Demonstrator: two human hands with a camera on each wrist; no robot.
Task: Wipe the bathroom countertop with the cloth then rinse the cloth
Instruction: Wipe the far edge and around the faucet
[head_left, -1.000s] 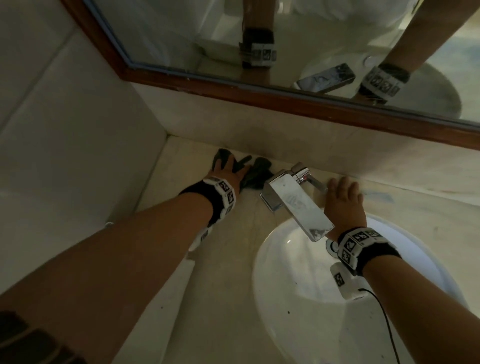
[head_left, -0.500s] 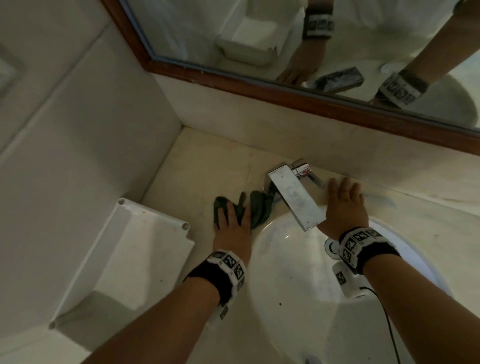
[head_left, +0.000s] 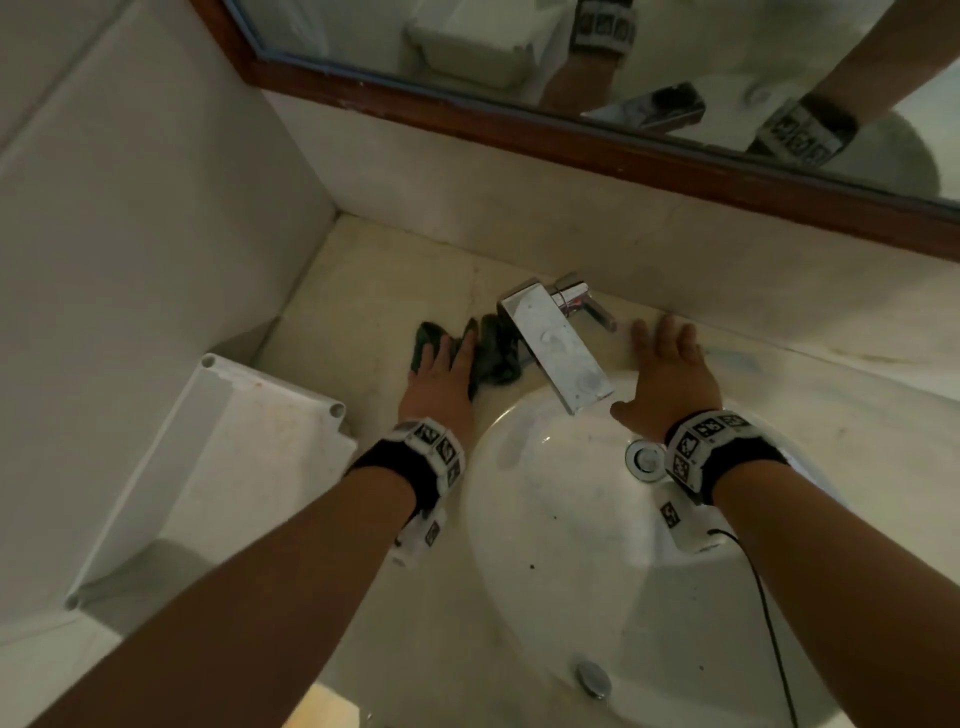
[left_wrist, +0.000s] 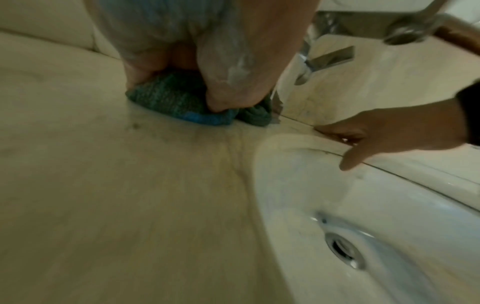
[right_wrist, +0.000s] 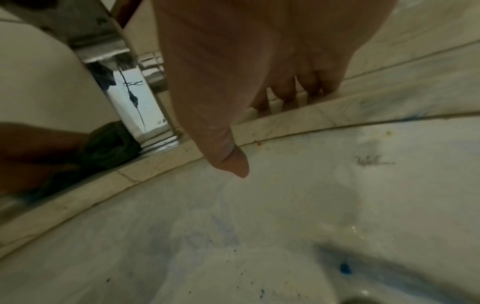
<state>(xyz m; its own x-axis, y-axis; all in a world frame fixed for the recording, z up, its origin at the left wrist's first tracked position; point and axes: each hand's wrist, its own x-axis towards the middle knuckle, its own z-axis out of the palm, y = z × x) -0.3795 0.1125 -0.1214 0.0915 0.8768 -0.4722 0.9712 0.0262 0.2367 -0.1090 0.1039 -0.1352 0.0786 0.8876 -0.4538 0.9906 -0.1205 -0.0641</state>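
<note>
A dark green cloth (head_left: 493, 356) lies bunched on the beige countertop (head_left: 384, 291), just left of the chrome faucet (head_left: 558, 348). My left hand (head_left: 441, 371) presses flat on it with straight fingers. In the left wrist view the cloth (left_wrist: 166, 99) shows a blue edge under my fingertips (left_wrist: 226, 96). My right hand (head_left: 670, 366) rests open on the counter strip behind the white sink (head_left: 545, 525), right of the faucet. In the right wrist view its thumb (right_wrist: 230, 158) hangs over the sink rim (right_wrist: 285, 185), and the cloth (right_wrist: 109, 149) shows at the left.
A white plastic box (head_left: 218, 467) stands on the counter's left side against the wall. A wood-framed mirror (head_left: 519, 130) runs above the backsplash. The basin has a drain (head_left: 647, 460) and dark specks. A black cable (head_left: 774, 623) trails from my right wrist.
My left hand has pulled the cloth from the back wall toward me, to beside the faucet. My right hand has stayed on the counter. The view has tilted downward.
</note>
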